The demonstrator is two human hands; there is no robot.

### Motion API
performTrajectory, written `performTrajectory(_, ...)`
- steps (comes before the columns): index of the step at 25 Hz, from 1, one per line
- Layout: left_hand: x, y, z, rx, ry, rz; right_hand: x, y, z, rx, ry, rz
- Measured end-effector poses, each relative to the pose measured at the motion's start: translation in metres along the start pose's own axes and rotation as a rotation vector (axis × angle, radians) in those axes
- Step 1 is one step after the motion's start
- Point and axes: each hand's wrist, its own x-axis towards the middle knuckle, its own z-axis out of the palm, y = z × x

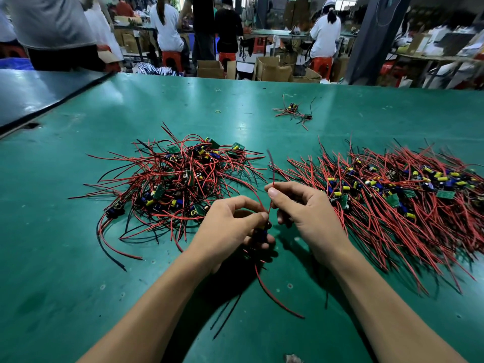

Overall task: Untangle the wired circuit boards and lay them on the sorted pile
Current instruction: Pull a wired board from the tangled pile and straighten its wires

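While held between both hands, wired board: small, with a blue part showing, mostly hidden by fingers, just above the green worktop, in the gap between the two piles.
Left hand: grip closed around the wired board, thumb and forefinger meeting at the base of the leads, other fingers curled below.
Right hand: grip pinching one red wire between thumb and forefinger, higher than the left hand; free end pointing up and away.
Loose leads: one red and some thin black, trailing from under the left hand toward the near edge.
Tangled pile: left of the hands, red and black wires crossing in every direction, green boards and blue-yellow capacitors mixed inside.
Sorted pile: right of the hands, just beside the right hand, boards gathered in a band, wires fanned out roughly parallel.
Small cluster: a few wired parts, well apart, farther back on the worktop; yellow rubber band to its left.
Background: people at other benches, red stools, cardboard boxes.
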Motion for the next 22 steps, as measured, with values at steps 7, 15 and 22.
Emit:
performTrajectory(7,0.001,-0.005,-0.002,0.374,0.057,0.097,-0.002,0.000,0.001,-0.117,-0.172,0.017)
performTrajectory(15,0.007,0.011,-0.007,-0.481,0.128,-0.118,-0.007,-0.002,0.009,-0.387,-0.085,-0.425)
performTrajectory(22,0.008,0.018,-0.009,-0.642,0.177,-0.066,-0.013,-0.004,0.014,-0.466,-0.142,-0.491)
